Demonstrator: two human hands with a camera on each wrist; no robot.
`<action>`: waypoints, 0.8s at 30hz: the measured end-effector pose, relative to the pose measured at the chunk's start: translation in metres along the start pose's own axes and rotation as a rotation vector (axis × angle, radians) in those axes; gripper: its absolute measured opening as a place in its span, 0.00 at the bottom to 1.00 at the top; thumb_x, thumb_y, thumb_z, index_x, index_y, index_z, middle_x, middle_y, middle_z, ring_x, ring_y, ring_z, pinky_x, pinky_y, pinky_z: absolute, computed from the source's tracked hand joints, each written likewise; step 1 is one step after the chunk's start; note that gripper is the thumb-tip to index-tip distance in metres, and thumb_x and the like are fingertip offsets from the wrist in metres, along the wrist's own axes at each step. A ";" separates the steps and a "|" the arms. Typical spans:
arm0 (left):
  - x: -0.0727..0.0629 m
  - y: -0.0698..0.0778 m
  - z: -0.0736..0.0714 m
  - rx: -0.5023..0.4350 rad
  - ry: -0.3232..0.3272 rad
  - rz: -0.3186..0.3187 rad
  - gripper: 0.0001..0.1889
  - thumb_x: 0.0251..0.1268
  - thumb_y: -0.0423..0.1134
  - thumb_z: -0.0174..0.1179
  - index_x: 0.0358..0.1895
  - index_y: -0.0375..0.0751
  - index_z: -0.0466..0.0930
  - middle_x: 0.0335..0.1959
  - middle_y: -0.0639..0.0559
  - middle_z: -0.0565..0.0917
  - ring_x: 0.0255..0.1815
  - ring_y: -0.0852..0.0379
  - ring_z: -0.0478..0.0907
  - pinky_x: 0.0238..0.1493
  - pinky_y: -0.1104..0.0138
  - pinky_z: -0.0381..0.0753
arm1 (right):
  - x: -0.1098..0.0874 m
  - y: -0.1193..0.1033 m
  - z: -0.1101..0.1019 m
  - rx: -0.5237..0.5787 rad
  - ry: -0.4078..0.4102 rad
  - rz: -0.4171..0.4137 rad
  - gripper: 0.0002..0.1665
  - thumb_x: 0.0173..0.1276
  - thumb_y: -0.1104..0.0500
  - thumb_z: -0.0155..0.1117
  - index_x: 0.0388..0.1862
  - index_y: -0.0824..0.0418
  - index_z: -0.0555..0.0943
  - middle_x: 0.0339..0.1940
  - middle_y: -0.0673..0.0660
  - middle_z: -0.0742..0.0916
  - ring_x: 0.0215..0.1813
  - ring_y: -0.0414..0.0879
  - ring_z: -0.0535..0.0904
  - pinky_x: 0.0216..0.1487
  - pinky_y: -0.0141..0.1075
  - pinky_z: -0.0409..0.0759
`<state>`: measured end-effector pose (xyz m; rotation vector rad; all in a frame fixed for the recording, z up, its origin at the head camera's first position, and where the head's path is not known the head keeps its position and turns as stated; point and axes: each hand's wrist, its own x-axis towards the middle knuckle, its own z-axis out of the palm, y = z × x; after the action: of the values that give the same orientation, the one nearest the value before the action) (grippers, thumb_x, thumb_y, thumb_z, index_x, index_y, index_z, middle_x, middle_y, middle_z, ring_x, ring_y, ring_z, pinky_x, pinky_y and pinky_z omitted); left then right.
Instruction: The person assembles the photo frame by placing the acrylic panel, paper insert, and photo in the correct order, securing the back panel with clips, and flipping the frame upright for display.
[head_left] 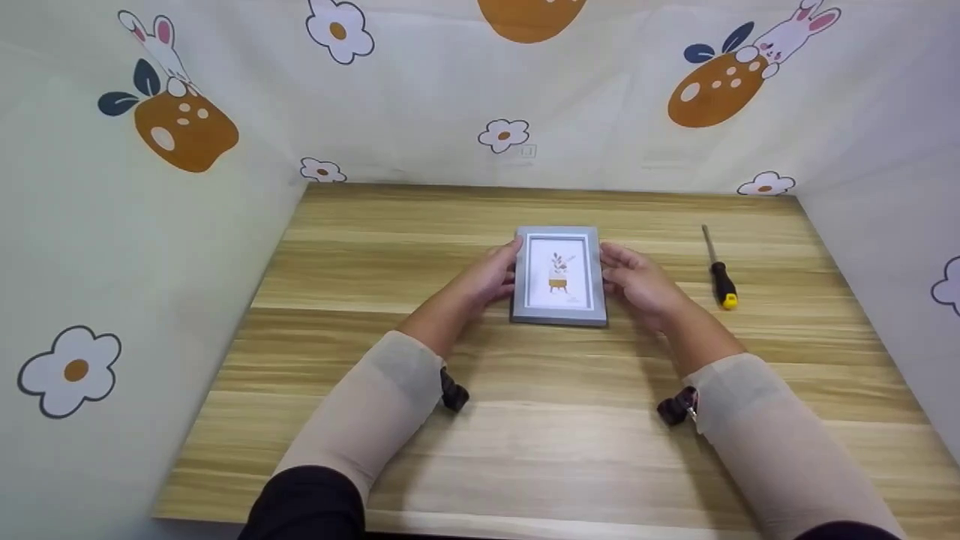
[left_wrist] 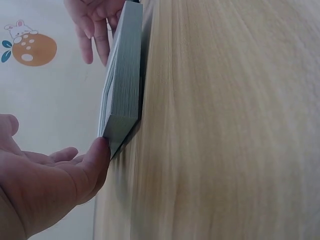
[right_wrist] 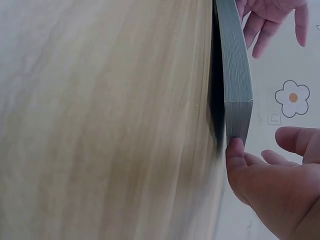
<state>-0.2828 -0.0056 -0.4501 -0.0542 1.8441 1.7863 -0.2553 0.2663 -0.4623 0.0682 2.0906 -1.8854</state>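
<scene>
A grey picture frame with a white inner border lies face up, its short side toward me. Inside it is a print of a plant in a brown pot on legs. My left hand touches the frame's left side; in the left wrist view its lowest finger meets the corner, the other fingers loose. On the opposite side, my right hand has its fingertips at the edge, and in the right wrist view its little finger presses the corner. A dark strip shows under the frame; whether it is raised, I cannot tell.
A screwdriver with a black and yellow handle lies right of the right hand, its shaft pointing away. The wooden tabletop is bounded at the back and sides by a patterned cloth. Dark devices sit on both wrists.
</scene>
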 end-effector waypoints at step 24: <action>-0.001 -0.002 -0.001 0.090 0.013 0.043 0.37 0.88 0.62 0.39 0.85 0.41 0.58 0.79 0.40 0.69 0.79 0.47 0.69 0.80 0.57 0.74 | 0.002 0.006 0.005 0.009 -0.009 0.030 0.38 0.86 0.65 0.44 0.89 0.66 0.47 0.92 0.62 0.55 0.90 0.52 0.53 0.89 0.48 0.58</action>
<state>-0.2817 -0.0070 -0.4517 0.0088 1.9463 1.7326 -0.2548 0.2614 -0.4688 0.0926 2.0641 -1.8737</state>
